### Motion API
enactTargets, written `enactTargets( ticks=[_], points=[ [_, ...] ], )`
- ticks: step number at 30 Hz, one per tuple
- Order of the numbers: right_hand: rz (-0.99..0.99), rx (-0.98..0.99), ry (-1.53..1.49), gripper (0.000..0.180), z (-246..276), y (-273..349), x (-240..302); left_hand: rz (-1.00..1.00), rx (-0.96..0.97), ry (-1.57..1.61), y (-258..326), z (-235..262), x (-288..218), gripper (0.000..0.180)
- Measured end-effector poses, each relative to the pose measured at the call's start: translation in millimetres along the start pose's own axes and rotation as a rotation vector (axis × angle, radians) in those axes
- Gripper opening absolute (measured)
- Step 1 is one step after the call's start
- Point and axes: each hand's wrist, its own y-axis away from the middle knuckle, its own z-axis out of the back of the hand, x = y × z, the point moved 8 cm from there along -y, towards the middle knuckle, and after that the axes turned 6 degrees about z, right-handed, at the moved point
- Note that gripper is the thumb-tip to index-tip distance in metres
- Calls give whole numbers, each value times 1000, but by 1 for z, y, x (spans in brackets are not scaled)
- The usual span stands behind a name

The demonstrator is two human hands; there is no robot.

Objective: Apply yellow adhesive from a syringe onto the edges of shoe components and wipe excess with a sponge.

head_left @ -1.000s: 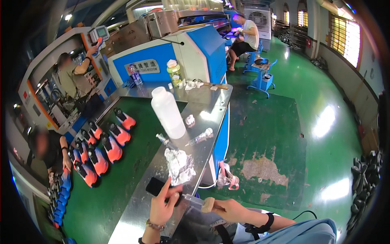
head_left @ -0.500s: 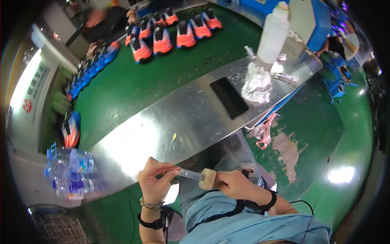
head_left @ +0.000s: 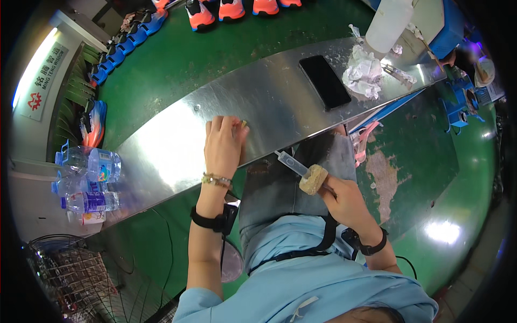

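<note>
My right hand point(head_left: 347, 202) grips a clear syringe point(head_left: 290, 161) by its plunger end, over my lap. A thick tan, sponge-like ring point(head_left: 313, 180) sits around the syringe barrel, just ahead of my fingers. The narrow tip points up and to the left, with nothing visible on it. My left hand point(head_left: 222, 142) is at the near edge of the metal bench point(head_left: 264, 116). Its thumb and fingers close on a small yellow piece point(head_left: 244, 124), mostly hidden by the fingertips.
On the bench lie a black phone point(head_left: 325, 82), crumpled white tissue point(head_left: 362, 72) and a white plastic bottle point(head_left: 389, 24). Water bottles point(head_left: 94, 202) stand at the left end. Orange-and-blue shoes point(head_left: 231, 9) line the far green surface; a wire basket point(head_left: 75, 274) is low left.
My left hand has left the syringe tip and reached forward to the bench, closing on the small yellow piece. My right hand has moved right and up with the syringe. The view has shifted.
</note>
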Motion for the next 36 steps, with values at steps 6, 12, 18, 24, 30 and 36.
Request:
enactTargets(
  ticks=[6, 12, 18, 24, 30, 36],
  points=[
    [25, -38, -32, 21, 3, 1, 7, -108, 77, 114, 1, -6, -18, 8],
    [120, -21, -40, 24, -3, -1, 12, 55, 77, 452, 41, 44, -28, 8],
    [222, -36, -75, 25, -1, -4, 26, -185, 26, 309, 38, 73, -55, 17],
    [268, -27, -27, 22, 5, -7, 31, -244, -49, 277, 37, 80, -64, 18],
    [373, -75, 141, 14, 17, -6, 45, -388, -39, 57, 33, 91, -74, 24],
    [448, -69, 359, 16, 19, -17, 64, -574, 12, 27, 19, 108, -91, 25]
  ],
)
